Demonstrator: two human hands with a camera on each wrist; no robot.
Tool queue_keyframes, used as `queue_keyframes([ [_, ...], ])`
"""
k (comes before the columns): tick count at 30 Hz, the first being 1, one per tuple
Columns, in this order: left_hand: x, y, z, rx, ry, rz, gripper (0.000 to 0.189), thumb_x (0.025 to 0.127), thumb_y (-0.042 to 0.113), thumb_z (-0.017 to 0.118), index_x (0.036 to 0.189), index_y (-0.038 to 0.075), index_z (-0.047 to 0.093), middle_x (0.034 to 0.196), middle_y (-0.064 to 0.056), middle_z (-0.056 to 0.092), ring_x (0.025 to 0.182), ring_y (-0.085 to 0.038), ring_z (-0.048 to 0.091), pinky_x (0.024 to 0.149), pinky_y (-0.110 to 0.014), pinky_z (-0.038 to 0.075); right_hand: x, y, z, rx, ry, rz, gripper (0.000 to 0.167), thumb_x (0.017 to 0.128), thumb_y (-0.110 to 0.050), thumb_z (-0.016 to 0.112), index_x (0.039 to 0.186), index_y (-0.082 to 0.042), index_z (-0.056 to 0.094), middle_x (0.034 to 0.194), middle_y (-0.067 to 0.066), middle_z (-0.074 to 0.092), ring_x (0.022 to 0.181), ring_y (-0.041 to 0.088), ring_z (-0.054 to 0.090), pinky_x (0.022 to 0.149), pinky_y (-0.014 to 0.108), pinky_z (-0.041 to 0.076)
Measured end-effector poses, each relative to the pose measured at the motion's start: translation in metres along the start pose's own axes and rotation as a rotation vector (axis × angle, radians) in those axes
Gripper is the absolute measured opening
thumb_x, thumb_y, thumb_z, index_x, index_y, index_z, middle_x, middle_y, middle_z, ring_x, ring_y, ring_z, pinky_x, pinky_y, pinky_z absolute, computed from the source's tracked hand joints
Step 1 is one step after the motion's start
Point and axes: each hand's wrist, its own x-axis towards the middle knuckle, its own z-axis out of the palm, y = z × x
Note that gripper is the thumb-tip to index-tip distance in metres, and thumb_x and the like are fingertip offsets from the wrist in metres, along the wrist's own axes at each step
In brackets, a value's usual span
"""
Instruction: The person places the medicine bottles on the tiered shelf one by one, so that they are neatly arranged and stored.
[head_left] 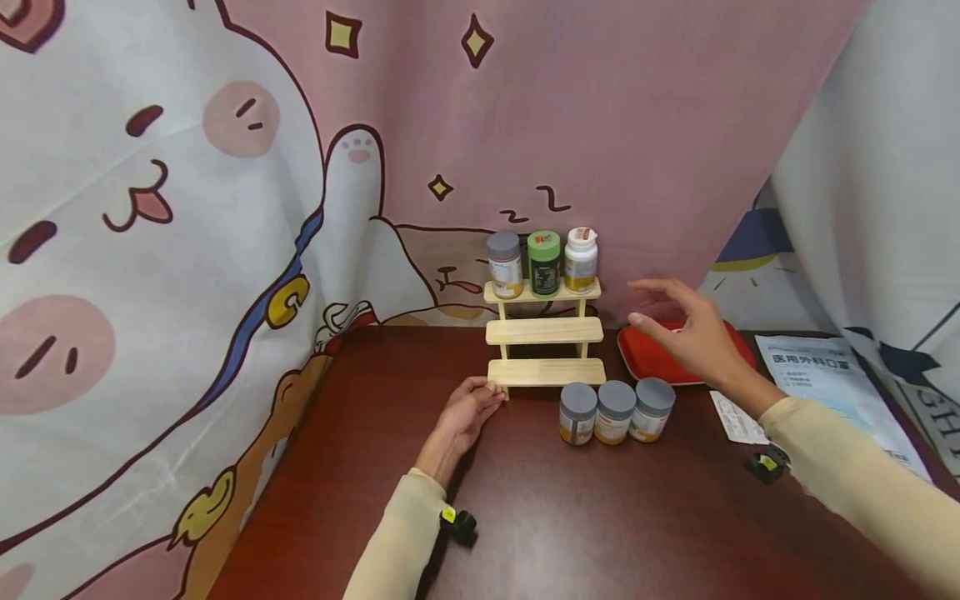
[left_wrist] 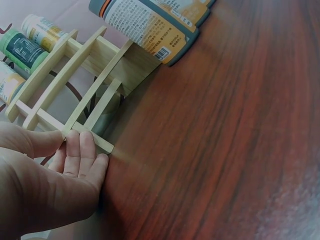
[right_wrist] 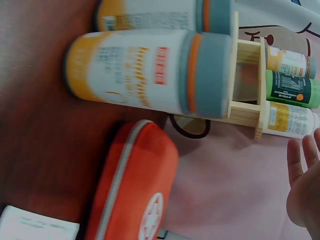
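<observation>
A three-step wooden display rack (head_left: 544,331) stands on the table against the pink cloth. My left hand (head_left: 463,414) grips the left end of its lowest step, with thumb and fingers about the leg in the left wrist view. On the top step stand a grey-capped bottle (head_left: 506,265), a green-capped bottle (head_left: 544,263) and a white bottle (head_left: 581,260). My right hand (head_left: 693,332) hovers right of the rack, holding nothing, its fingers extended and thumb apart. In the right wrist view its fingers (right_wrist: 295,157) appear close to the white bottle (right_wrist: 289,119).
Three grey-capped bottles (head_left: 615,412) stand in a row before the rack's right end. Behind my right hand lies a red zippered case (head_left: 637,354). A pill blister pack (head_left: 735,417) and a medical mask packet (head_left: 832,387) lie farther right. Printed cloth hangs around the table.
</observation>
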Motion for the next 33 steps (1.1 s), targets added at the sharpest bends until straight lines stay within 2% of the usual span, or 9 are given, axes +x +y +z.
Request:
queue_keyframes([
  [2,0.0,0.0,0.001,0.001,0.001,0.001,0.01,0.105,0.004,0.06,0.111,0.009,0.055,0.094,0.002,0.069,0.093,-0.011,0.072,0.117,-0.043,0.053,-0.009,0.001,-0.002,0.002,-0.028,0.033,0.05,0.097,-0.023,0.078,0.144,-0.032,0.062,0.136,0.0,0.068,0.113,0.003,0.063,0.093,0.004,0.047],
  [4,0.001,-0.001,0.001,-0.001,0.004,0.004,0.01,0.105,0.003,0.06,0.111,0.008,0.055,0.093,0.002,0.069,0.092,-0.011,0.072,0.117,-0.045,0.052,-0.018,0.003,-0.004,0.006,-0.059,0.064,0.049,0.098,-0.024,0.077,0.144,-0.033,0.061,0.136,-0.001,0.069,0.115,0.003,0.063,0.092,0.003,0.045],
  [10,0.002,-0.002,0.007,0.007,-0.028,0.0,0.009,0.105,0.004,0.06,0.113,0.007,0.056,0.095,0.002,0.07,0.094,-0.011,0.072,0.12,-0.048,0.049,-0.047,0.012,-0.013,-0.01,-0.134,0.149,0.04,0.099,-0.025,0.075,0.138,-0.031,0.066,0.133,-0.005,0.071,0.112,0.004,0.063,0.09,0.006,0.048],
  [14,0.001,-0.002,0.005,0.006,-0.012,0.002,0.009,0.105,0.003,0.059,0.113,0.007,0.056,0.095,0.001,0.07,0.094,-0.012,0.073,0.119,-0.047,0.05,-0.062,0.018,-0.013,-0.037,-0.191,0.158,0.036,0.1,-0.027,0.074,0.135,-0.031,0.068,0.131,-0.007,0.071,0.115,0.003,0.06,0.092,0.014,0.051],
  [18,-0.002,-0.002,0.0,0.005,0.002,0.015,0.009,0.105,0.003,0.059,0.113,0.006,0.056,0.095,0.0,0.07,0.095,-0.013,0.073,0.118,-0.047,0.051,-0.074,0.021,-0.011,-0.046,-0.253,0.141,0.044,0.099,-0.028,0.075,0.141,-0.031,0.063,0.136,-0.006,0.07,0.119,0.002,0.059,0.097,0.027,0.053],
  [20,-0.003,-0.002,-0.001,0.007,-0.001,0.016,0.009,0.105,0.003,0.059,0.113,0.007,0.056,0.096,0.0,0.07,0.096,-0.013,0.073,0.119,-0.047,0.05,-0.08,0.022,-0.009,-0.03,-0.272,0.125,0.048,0.098,-0.026,0.076,0.143,-0.029,0.062,0.138,-0.005,0.069,0.121,0.002,0.06,0.1,0.029,0.053],
  [24,-0.005,-0.002,-0.002,0.001,0.006,0.013,0.008,0.105,0.002,0.059,0.111,0.008,0.056,0.096,0.0,0.071,0.097,-0.014,0.073,0.119,-0.047,0.051,-0.09,0.022,-0.005,-0.004,-0.282,0.113,0.055,0.095,-0.025,0.08,0.146,-0.028,0.059,0.143,-0.005,0.066,0.124,-0.002,0.058,0.102,0.016,0.047],
  [28,-0.005,-0.002,-0.001,-0.002,0.002,0.017,0.008,0.106,0.003,0.059,0.112,0.007,0.056,0.095,0.0,0.071,0.096,-0.014,0.073,0.117,-0.045,0.053,-0.098,0.021,-0.002,-0.036,-0.257,0.096,0.066,0.09,-0.028,0.087,0.148,-0.026,0.057,0.146,-0.004,0.063,0.121,-0.003,0.057,0.101,0.003,0.041],
  [33,-0.005,-0.001,0.001,-0.006,-0.002,0.016,0.01,0.106,0.003,0.059,0.114,0.005,0.055,0.096,0.0,0.072,0.096,-0.014,0.073,0.116,-0.044,0.054,-0.104,0.023,-0.001,-0.05,-0.241,0.086,0.075,0.086,-0.026,0.09,0.151,-0.023,0.054,0.149,0.001,0.061,0.121,-0.003,0.055,0.099,0.002,0.039],
])
